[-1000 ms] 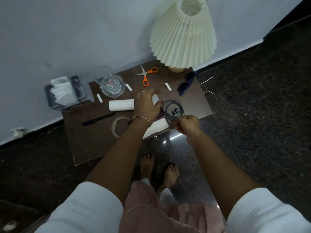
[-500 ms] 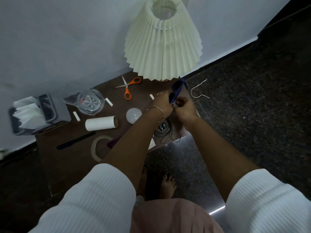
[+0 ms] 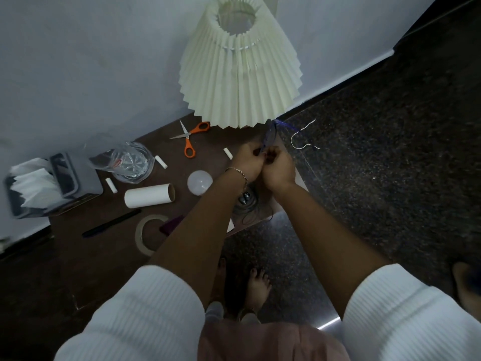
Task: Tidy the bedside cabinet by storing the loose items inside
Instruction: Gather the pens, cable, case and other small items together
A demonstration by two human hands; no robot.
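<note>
From the head camera, both hands meet right of centre, over the right end of the dark cabinet top (image 3: 86, 256). The left hand (image 3: 248, 162) and right hand (image 3: 278, 169) are curled tight on the blue sunglasses (image 3: 269, 134). The glasses stick up from between the 2 hands toward the rim of the pleated lampshade (image 3: 239, 74) at upper centre. In this dim light it looks like a fingertip pinch on the frame, though the fingers hide the contact.

Under the wrists lies a coiled grey cable (image 3: 244, 204), near the cabinet's front edge. Left of it sit a white bulb (image 3: 200, 182), a cardboard tube (image 3: 149, 196), a tape ring (image 3: 145, 235) and a black pen (image 3: 112, 223). Orange scissors (image 3: 190, 139) lie at upper centre, and a clear plastic container (image 3: 127, 162) sits beside a tissue box (image 3: 52, 183) at the left.
</note>
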